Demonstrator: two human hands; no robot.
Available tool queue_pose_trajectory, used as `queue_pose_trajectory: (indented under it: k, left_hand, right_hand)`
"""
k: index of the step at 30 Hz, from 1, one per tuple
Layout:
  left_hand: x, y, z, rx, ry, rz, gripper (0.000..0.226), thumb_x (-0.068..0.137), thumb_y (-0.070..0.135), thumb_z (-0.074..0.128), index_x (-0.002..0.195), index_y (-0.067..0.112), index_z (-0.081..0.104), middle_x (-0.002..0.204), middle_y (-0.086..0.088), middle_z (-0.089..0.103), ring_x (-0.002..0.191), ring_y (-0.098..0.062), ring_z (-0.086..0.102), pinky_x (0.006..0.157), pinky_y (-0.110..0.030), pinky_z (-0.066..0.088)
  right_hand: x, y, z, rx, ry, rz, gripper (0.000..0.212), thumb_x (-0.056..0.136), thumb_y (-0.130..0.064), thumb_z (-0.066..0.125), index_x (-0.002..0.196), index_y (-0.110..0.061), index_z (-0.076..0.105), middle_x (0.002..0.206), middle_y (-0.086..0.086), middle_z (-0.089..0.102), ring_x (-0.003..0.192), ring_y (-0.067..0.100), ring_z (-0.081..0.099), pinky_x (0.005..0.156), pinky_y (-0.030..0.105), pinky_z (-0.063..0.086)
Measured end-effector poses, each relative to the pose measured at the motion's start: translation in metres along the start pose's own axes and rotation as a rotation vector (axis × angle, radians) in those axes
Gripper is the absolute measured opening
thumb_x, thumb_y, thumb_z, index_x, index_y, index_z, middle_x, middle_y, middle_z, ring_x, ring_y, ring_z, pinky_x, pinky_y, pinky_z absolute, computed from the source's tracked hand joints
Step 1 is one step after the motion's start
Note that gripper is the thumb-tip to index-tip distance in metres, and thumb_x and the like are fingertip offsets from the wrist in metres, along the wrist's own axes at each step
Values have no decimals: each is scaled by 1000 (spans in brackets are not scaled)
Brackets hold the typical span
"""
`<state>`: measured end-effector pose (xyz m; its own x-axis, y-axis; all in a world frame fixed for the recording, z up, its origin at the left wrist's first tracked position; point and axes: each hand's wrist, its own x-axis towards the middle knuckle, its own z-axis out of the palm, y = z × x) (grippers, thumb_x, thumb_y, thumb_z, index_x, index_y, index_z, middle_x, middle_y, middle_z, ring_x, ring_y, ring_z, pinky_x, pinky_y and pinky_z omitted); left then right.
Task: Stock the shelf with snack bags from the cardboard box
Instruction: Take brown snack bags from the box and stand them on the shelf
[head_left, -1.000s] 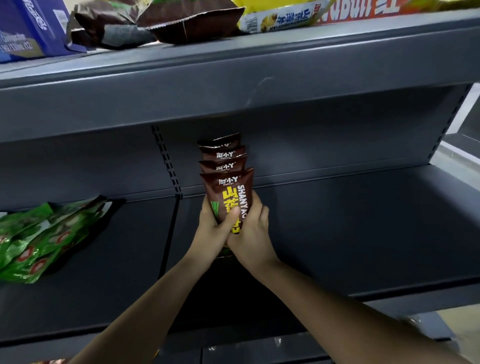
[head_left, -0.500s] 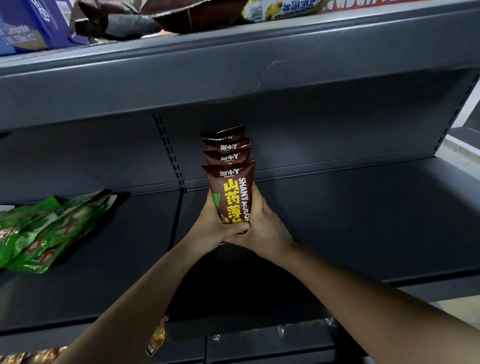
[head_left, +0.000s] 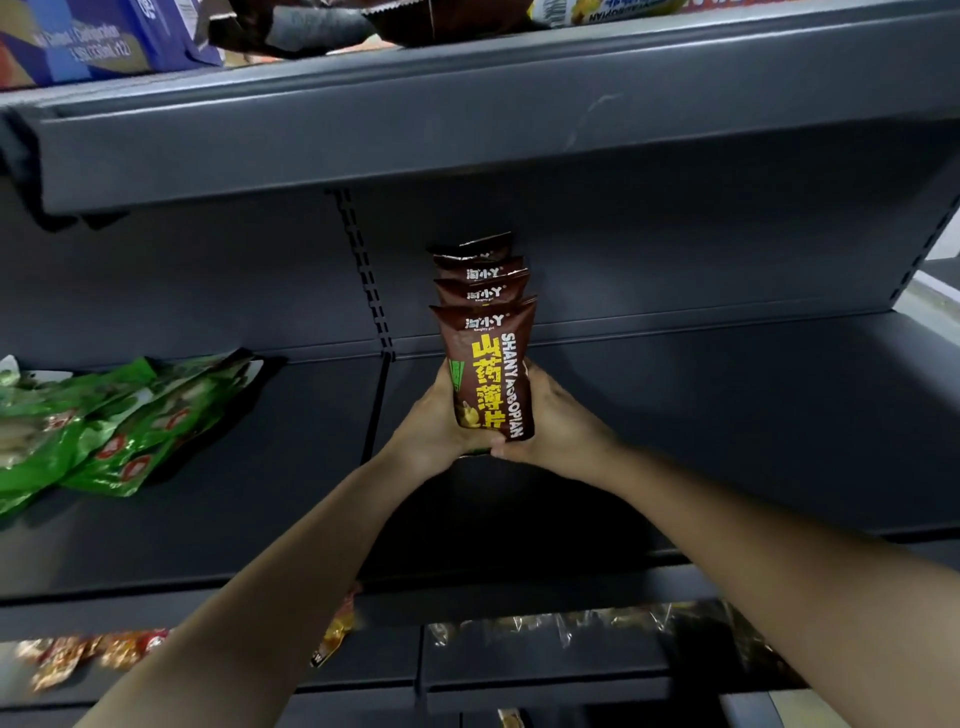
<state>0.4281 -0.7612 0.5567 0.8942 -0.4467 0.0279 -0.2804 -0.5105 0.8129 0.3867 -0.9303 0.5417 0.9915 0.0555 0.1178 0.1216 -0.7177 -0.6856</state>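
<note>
A row of several brown snack bags with yellow lettering stands upright on the dark grey shelf (head_left: 727, 415), the front bag (head_left: 491, 379) facing me. My left hand (head_left: 434, 426) grips the row's left side and my right hand (head_left: 558, 426) grips its right side, both at the base of the front bag. The bags behind it (head_left: 480, 273) show only their tops. The cardboard box is out of view.
Green snack bags (head_left: 104, 426) lie flat at the left of the same shelf. The shelf above (head_left: 467, 104) carries a blue box (head_left: 93, 41) and dark bags. Orange and clear packets (head_left: 93, 654) sit on the shelf below. A slotted upright (head_left: 363, 275) runs down the back panel.
The view has tilted down, showing more of the lower shelf. Both hands have stayed on the brown bags and shifted lower round the front bag's base, which now stands straighter.
</note>
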Motion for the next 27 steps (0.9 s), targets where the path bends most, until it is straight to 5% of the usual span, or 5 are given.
queue_pose_trajectory:
  k: [5, 10, 14, 19, 27]
  left_hand:
    - [-8, 7, 4, 157, 104, -13, 86, 66, 26, 83, 137, 22, 36, 126, 1, 52, 124, -17, 42, 102, -38, 39]
    - [-30, 17, 10, 160, 443, -28, 75, 79, 40, 70, 138, 11, 36, 137, -12, 37, 128, -24, 34, 103, -32, 33]
    - [-51, 37, 23, 56, 638, 5, 39, 91, 14, 54, 127, 4, 45, 129, -14, 39, 115, -29, 44, 90, -27, 35]
    - [-76, 81, 62, 44, 471, 100, 34, 85, -7, 43, 114, 7, 55, 116, -9, 52, 103, -24, 54, 86, -32, 45]
    - [-116, 132, 174, 123, 74, 290, 29, 87, -6, 45, 96, 10, 66, 90, 6, 61, 87, -8, 57, 79, -15, 41]
  right_hand:
    - [-5, -6, -5, -128, -19, 23, 79, 74, -36, 78, 138, -10, 38, 133, 9, 50, 122, 24, 50, 97, 41, 47]
    - [-21, -4, -27, -190, 8, 56, 55, 86, -38, 65, 130, -9, 50, 129, 13, 59, 116, 28, 57, 94, 37, 49]
    - [-43, 5, -51, -179, 26, 112, 50, 91, -40, 57, 131, -11, 52, 129, 10, 60, 116, 24, 58, 95, 31, 48]
    - [-89, 16, -84, -101, 10, 140, 31, 92, -36, 57, 114, -15, 65, 113, 3, 68, 105, 18, 61, 91, 29, 49]
    - [-196, 41, -136, -109, 27, 127, 26, 93, -30, 52, 103, -15, 71, 109, 0, 69, 100, 15, 60, 89, 31, 48]
